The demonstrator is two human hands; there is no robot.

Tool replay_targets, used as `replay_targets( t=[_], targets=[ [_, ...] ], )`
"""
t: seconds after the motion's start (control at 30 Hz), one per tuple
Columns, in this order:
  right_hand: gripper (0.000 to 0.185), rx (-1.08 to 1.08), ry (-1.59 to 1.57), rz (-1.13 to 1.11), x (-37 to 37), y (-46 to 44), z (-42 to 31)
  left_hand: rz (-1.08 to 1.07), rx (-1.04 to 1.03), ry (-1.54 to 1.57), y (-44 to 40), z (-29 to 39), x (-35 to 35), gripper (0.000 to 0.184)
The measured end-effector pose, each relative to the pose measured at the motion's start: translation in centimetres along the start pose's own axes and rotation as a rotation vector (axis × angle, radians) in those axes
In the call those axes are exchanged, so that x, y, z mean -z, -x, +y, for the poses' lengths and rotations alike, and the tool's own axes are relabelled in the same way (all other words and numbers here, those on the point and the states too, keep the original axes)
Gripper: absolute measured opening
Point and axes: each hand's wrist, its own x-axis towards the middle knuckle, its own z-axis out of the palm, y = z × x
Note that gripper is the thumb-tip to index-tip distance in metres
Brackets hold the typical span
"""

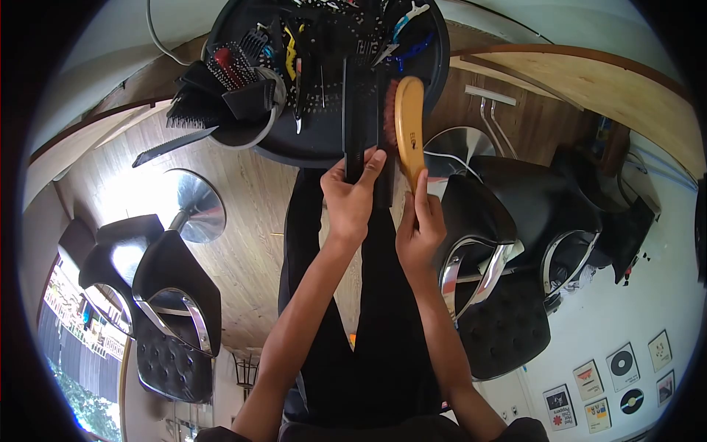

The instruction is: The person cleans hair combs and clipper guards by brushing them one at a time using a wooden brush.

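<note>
My left hand (352, 193) is closed on the lower end of a long flat black tool (356, 110), held upright over the round black tray (309, 151). Its exact kind is hard to make out. In my right hand (421, 228) is the handle of a wooden brush (409, 121) with reddish-brown bristles, which face left toward the black tool. Another dark strip shows between the tool and the bristles; whether the brush touches it is unclear.
On the tray lie yellow clips (292, 55), blue clips (416, 50) and other small tools. A round holder (277, 110) with combs and brushes is at its left edge. Black salon chairs (177, 295) stand left and right (479, 206).
</note>
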Motion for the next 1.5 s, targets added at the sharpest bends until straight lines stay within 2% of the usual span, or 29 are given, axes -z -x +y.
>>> replay_targets(
  t=[0.1, 0.23, 0.33, 0.5, 0.77, 1.0, 1.07, 1.27, 1.37, 1.5],
  targets=[
    [0.062, -0.005, -0.005, 0.029, -1.0, -1.6, 0.5, -0.015, 0.054, 0.016, 0.5, 0.0, 0.2, 0.020],
    [0.060, 0.041, -0.058, 0.072, -0.8, -2.2, 0.4, -0.010, 0.026, 0.029, -0.5, 0.3, 0.4, 0.019],
    [0.055, -0.054, -0.053, -0.101, 2.0, 1.5, -0.2, 0.013, -0.006, 0.111, -2.3, 1.0, -0.2, 0.020],
    [0.057, -0.027, 0.000, -0.158, 2.8, 5.7, 1.2, 0.049, -0.033, 0.087, -3.8, 2.3, -1.7, 0.022],
    [0.055, -0.004, -0.041, -0.014, 0.8, 1.3, 1.0, -0.049, -0.095, 0.028, -1.7, 0.5, -1.7, 0.020],
    [0.054, 0.047, -0.071, 0.073, -1.3, -2.6, 1.5, -0.014, 0.001, 0.032, -0.4, -0.1, -0.9, 0.022],
    [0.060, 0.041, -0.057, 0.050, -1.3, -3.0, 1.8, -0.005, 0.021, -0.005, -0.7, 0.0, -0.8, 0.022],
    [0.056, -0.008, -0.083, -0.087, 1.7, 1.9, 1.2, 0.052, -0.080, 0.108, -5.2, 1.8, -3.0, 0.022],
    [0.055, -0.028, -0.049, -0.122, 2.1, 3.3, 1.6, 0.053, -0.080, 0.085, -5.4, 3.1, -3.8, 0.022],
    [0.054, -0.050, -0.059, -0.101, 1.7, 1.7, 1.3, 0.022, -0.133, 0.065, -4.2, 1.4, -3.7, 0.022]
  ],
)
